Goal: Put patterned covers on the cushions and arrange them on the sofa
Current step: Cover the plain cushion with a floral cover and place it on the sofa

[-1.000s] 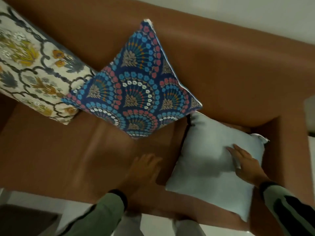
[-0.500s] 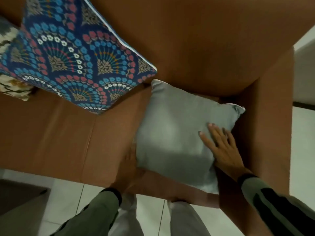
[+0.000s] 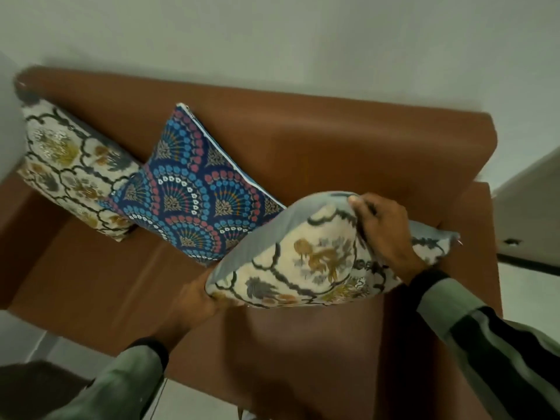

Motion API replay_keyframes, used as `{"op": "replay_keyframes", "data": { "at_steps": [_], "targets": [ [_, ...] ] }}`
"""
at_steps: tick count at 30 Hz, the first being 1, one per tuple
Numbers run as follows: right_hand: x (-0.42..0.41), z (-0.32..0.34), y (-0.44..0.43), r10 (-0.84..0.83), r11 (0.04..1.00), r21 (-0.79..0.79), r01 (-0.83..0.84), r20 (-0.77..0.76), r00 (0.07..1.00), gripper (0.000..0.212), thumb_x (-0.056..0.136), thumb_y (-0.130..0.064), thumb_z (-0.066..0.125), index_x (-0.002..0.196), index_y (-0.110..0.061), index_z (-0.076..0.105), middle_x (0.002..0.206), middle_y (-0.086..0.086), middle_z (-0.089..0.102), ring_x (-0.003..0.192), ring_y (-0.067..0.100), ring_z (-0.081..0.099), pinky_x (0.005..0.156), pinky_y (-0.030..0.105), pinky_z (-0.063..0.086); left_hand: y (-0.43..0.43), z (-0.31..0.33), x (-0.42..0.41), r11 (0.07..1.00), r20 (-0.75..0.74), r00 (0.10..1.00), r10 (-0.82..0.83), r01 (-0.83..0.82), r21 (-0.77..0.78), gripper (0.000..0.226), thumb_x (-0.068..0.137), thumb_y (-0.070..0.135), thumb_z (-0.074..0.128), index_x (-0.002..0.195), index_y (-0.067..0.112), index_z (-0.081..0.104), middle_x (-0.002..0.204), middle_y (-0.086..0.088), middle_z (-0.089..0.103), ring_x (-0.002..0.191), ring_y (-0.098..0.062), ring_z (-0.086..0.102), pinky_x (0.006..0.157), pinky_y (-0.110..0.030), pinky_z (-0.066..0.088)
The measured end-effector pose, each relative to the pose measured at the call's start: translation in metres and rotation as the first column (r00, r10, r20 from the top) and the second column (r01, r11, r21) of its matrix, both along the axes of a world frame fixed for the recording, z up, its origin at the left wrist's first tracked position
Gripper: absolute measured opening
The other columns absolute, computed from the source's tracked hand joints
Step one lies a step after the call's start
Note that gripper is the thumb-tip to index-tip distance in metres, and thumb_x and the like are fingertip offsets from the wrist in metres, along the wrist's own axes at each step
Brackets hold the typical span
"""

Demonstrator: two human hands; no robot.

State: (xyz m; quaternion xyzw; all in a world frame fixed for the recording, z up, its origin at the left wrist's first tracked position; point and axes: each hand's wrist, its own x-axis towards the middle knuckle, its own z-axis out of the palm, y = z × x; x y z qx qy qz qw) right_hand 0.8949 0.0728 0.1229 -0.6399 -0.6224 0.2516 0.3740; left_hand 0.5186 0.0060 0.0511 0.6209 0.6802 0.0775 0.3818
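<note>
I hold a cushion (image 3: 306, 262) above the right half of the brown sofa (image 3: 348, 153). Its cover is cream with a floral trellis on the side facing me and plain grey on the other side. My left hand (image 3: 197, 298) grips its lower left corner from beneath. My right hand (image 3: 385, 228) clasps its upper right edge. Against the backrest lean two covered cushions: a blue fan-patterned cushion (image 3: 197, 189) in the middle and a cream floral cushion (image 3: 72, 165) at the left end.
The sofa's right armrest (image 3: 481, 237) stands just beyond the held cushion. A pale wall (image 3: 272, 40) rises behind the backrest. Light floor tiles (image 3: 27, 338) show in front of the seat, with a dark object (image 3: 33, 386) at the bottom left.
The cushion lay grey side up on the right seat under both hands. It is now lifted and turned, its cream floral face towards me. The view has pulled back, showing the whole sofa.
</note>
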Motion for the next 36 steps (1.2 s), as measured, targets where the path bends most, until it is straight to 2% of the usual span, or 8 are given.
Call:
{"op": "replay_keyframes", "data": {
  "at_steps": [5,11,16,19,25,27,30,36],
  "targets": [
    [0.015,0.006,0.032,-0.196,0.963,-0.172,0.208,0.085,0.977,0.05,0.099,-0.028,0.049,0.054,-0.011,0.036,0.05,0.006,0.038,0.049,0.022,0.031,0.048,0.033,0.023,0.04,0.012,0.031,0.99,0.176,0.977,0.122,-0.133,0.051,0.058,0.05,0.083,0.072,0.101,0.058,0.062,0.093,0.032,0.071,0.087,0.008,0.065,0.075,-0.023,0.052],
    [0.044,-0.018,0.042,-0.389,0.84,-0.379,0.387,0.076,0.918,0.043,0.096,-0.03,0.051,0.085,0.006,0.071,0.089,0.026,0.071,0.084,0.043,0.063,0.068,0.041,0.05,0.089,0.012,0.054,0.974,0.265,0.939,0.218,-0.226,-0.001,0.066,0.048,0.074,0.081,0.1,0.036,0.065,0.095,0.011,0.075,0.084,-0.007,0.071,0.081,-0.043,0.058],
    [0.07,-0.031,0.049,-0.429,0.778,-0.466,0.421,0.094,0.898,0.032,0.099,-0.02,0.046,0.104,0.002,0.069,0.112,0.028,0.067,0.103,0.045,0.06,0.09,0.049,0.05,0.116,0.003,0.081,0.999,0.173,0.984,0.047,-0.043,-0.022,0.058,0.062,0.066,0.079,0.108,0.037,0.06,0.101,0.017,0.071,0.09,-0.001,0.066,0.085,-0.04,0.055],
    [0.08,-0.02,0.04,-0.51,0.709,-0.477,0.519,0.16,0.845,0.027,0.097,-0.017,0.047,0.117,-0.007,0.063,0.117,0.026,0.065,0.107,0.044,0.059,0.099,0.055,0.045,0.126,-0.001,0.095,0.98,-0.12,0.973,-0.199,0.197,-0.031,0.065,0.083,0.048,0.069,0.138,0.026,0.043,0.129,-0.007,0.056,0.121,-0.027,0.052,0.102,-0.051,0.044],
    [0.011,0.04,0.03,-0.351,0.899,0.283,0.335,0.008,0.936,0.019,0.087,-0.017,0.054,0.102,-0.027,0.061,0.095,-0.004,0.068,0.085,0.012,0.064,0.087,0.03,0.053,0.166,0.027,0.076,0.721,-0.627,0.703,-0.335,0.62,0.31,0.07,0.077,0.02,0.061,0.144,0.016,0.038,0.14,-0.015,0.047,0.129,-0.033,0.04,0.102,-0.051,0.033],
    [-0.025,0.03,0.043,-0.046,0.975,0.221,0.005,0.179,0.983,0.024,0.083,-0.028,0.058,0.107,-0.027,0.063,0.108,-0.002,0.067,0.104,0.013,0.061,0.098,0.049,0.046,0.192,0.029,0.081,0.646,-0.707,0.549,-0.446,0.744,0.17,0.086,0.079,0.029,0.067,0.152,0.016,0.023,0.154,-0.012,0.035,0.143,-0.029,0.026,0.113,-0.053,0.021],
    [-0.047,-0.007,0.057,0.346,0.938,-0.219,-0.269,0.616,0.707,0.073,0.078,-0.061,0.06,0.139,-0.025,0.044,0.15,0.008,0.043,0.144,0.023,0.027,0.117,0.055,0.012,0.219,0.018,0.086,0.602,-0.772,0.304,-0.558,0.789,-0.125,0.111,0.076,0.051,0.073,0.155,0.016,0.002,0.157,-0.01,0.031,0.145,-0.025,0.024,0.116,-0.053,0.015],
    [-0.029,-0.04,0.046,0.264,0.965,-0.216,-0.151,0.786,0.559,0.095,0.069,-0.067,0.066,0.145,-0.021,0.033,0.151,0.009,0.041,0.146,0.025,0.023,0.118,0.051,-0.007,0.2,-0.004,0.065,0.569,-0.866,0.129,-0.484,0.798,-0.199,0.094,0.072,0.05,0.073,0.147,0.015,0.029,0.134,-0.008,0.045,0.124,-0.028,0.039,0.111,-0.055,0.023]
  ]
}}
